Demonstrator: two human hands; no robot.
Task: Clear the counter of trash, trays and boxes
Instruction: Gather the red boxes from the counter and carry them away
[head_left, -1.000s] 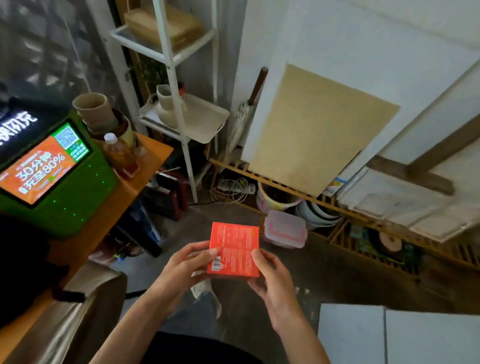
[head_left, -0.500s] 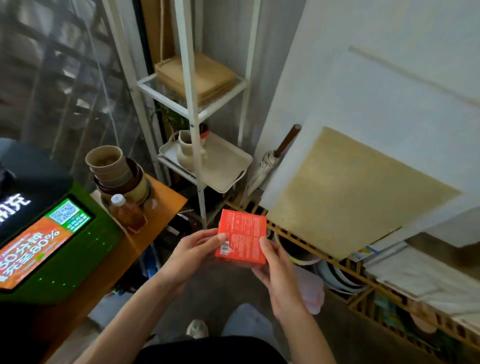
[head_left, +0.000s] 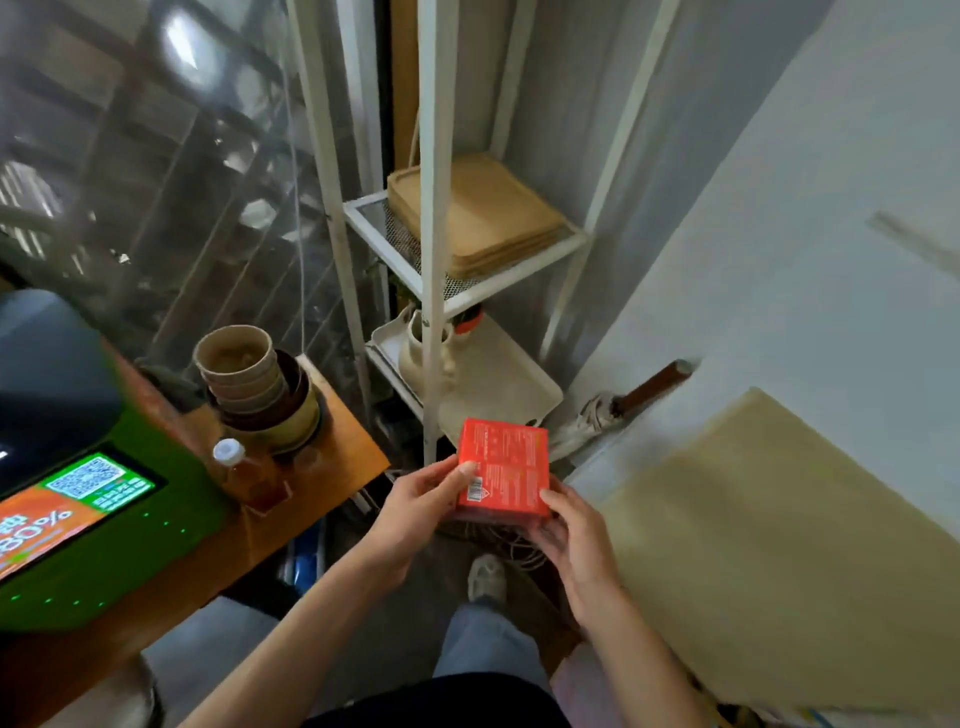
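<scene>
head-worn view, angled steeply down

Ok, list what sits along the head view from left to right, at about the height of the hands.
Green machine → bottle → left hand → red box → right hand → tan board.

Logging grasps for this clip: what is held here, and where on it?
A red box, held by both hands: left hand grips its left edge, right hand its lower right corner.
</scene>
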